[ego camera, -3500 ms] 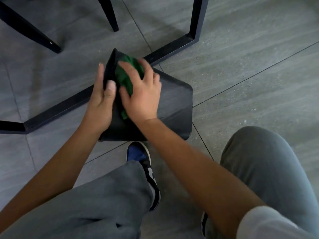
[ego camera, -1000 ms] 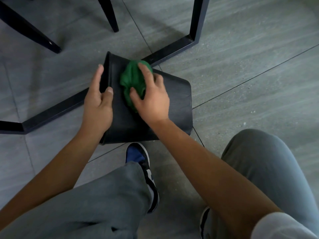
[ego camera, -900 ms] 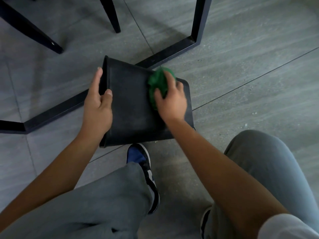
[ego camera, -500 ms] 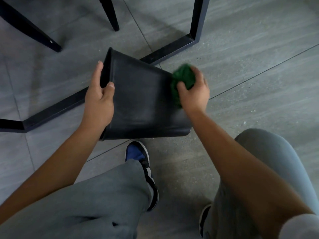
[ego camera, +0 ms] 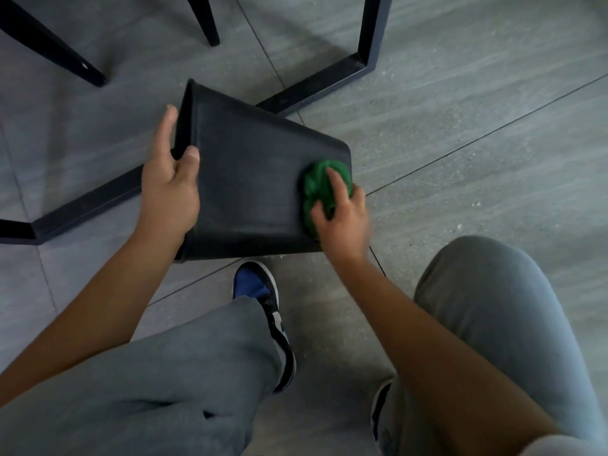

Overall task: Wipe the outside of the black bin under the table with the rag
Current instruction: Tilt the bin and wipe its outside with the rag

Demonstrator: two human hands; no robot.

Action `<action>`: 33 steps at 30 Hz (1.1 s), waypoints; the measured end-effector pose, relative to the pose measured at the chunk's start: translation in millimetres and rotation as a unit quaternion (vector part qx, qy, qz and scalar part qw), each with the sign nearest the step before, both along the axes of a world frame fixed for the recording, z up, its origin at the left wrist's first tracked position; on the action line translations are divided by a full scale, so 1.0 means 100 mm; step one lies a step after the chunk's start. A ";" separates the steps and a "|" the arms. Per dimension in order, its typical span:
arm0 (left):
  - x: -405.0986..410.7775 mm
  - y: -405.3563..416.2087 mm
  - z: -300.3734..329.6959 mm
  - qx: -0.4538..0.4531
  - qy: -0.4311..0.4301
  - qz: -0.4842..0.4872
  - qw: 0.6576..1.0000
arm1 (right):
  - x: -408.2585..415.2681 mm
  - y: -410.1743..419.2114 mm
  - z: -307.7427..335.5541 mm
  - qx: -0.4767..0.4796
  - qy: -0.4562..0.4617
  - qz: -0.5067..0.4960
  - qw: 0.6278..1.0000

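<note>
Left hand [ego camera: 169, 189] grips the rim of the black tapered plastic bin [ego camera: 250, 179], mid-frame, tipped on its side on the grey tiled floor [ego camera: 477, 103] w/ one wall facing up for wiping. Right hand [ego camera: 343, 218] presses the bunched green rag [ego camera: 317, 184] near the bin's base, fingers [ego camera: 335, 182] curled over it.

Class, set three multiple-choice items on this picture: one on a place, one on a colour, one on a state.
1. Where on the black bin is the rag?
A rim end
B base end
C inside

2. The rag's colour?
A green
B white
C red

3. How does the bin lie?
A upright
B tipped on its side
C upside down

Key: 1 B, the right hand presses it by the closed end; 2 A, plainly green; 3 B, the left hand grips the rim at the side.
</note>
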State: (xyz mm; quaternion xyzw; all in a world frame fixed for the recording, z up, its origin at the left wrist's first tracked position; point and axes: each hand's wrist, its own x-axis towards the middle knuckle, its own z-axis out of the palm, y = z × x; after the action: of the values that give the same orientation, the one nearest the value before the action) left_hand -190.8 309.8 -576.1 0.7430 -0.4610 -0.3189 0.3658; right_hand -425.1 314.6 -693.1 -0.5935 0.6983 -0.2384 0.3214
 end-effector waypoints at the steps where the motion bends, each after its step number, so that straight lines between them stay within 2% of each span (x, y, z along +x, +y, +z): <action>1: -0.04 -0.01 0.03 -0.003 -0.006 -0.010 1.000 | -0.11 -0.06 -0.09 0.026 0.005 -0.029 0.999; 3: -0.10 -0.04 0.06 -0.008 -0.010 -0.014 1.000 | -0.27 -0.23 -0.21 0.063 0.024 -0.074 0.995; 7: -0.02 -0.12 0.07 -0.009 0.016 0.005 1.000 | -0.50 -0.51 -0.30 0.153 0.117 -0.048 0.980; 10: 0.05 -0.09 0.04 0.002 0.027 0.019 0.999 | -0.68 -0.47 -0.34 0.195 0.095 -0.094 0.972; 17: -0.01 -0.13 0.10 0.017 0.001 0.001 1.000 | -0.68 -0.71 0.05 0.092 -0.010 -0.157 0.983; 22: -0.21 -0.36 0.20 0.018 0.006 -0.019 1.000 | -0.47 -0.60 0.37 0.022 -0.092 -0.073 0.993; 26: -0.39 -0.45 0.25 0.031 0.041 -0.059 0.997 | -0.27 -0.50 0.52 0.024 -0.166 -0.041 0.985; 31: -0.61 -0.31 0.21 0.015 0.012 -0.129 0.991 | -0.22 -0.45 0.60 0.014 -0.197 -0.070 0.978; 33: -0.63 -0.27 0.20 0.028 0.078 -0.145 0.986 | -0.21 -0.43 0.59 0.013 -0.202 -0.093 0.975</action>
State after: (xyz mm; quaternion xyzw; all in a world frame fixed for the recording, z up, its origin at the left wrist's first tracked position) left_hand -253.5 282.7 -555.6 0.6513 -0.5243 -0.4385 0.3297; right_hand -446.4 271.5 -634.3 -0.4614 0.6741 -0.3727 0.4402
